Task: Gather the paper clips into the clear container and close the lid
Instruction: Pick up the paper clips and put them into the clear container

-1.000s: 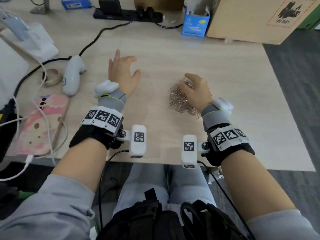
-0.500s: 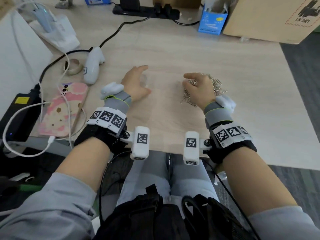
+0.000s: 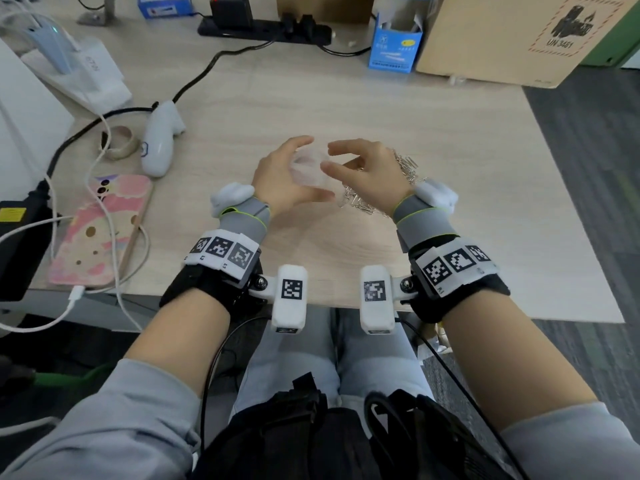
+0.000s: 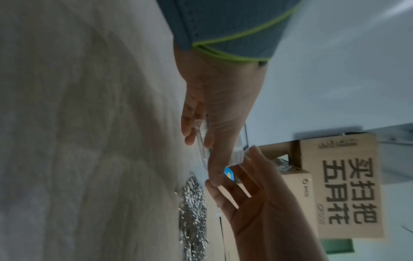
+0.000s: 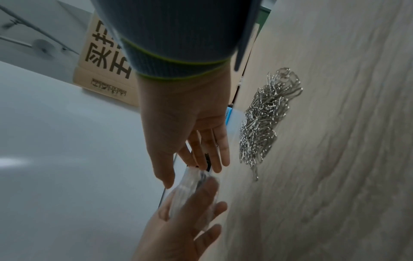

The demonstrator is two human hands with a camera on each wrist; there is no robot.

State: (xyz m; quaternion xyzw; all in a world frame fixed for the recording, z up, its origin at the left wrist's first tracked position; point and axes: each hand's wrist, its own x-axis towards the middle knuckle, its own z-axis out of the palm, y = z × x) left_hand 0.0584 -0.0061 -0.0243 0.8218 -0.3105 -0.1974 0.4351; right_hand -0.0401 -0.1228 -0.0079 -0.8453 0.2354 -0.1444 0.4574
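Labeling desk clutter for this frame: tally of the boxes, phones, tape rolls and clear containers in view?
Cardboard boxes: 2
Blue boxes: 2
Phones: 1
Tape rolls: 1
Clear containers: 1, between the hands
Total: 7

Cardboard box (image 3: 512,39): "UN 3481" (red dashed label). Second carton (image 4: 342,190), left wrist view: "买扫把五月花".
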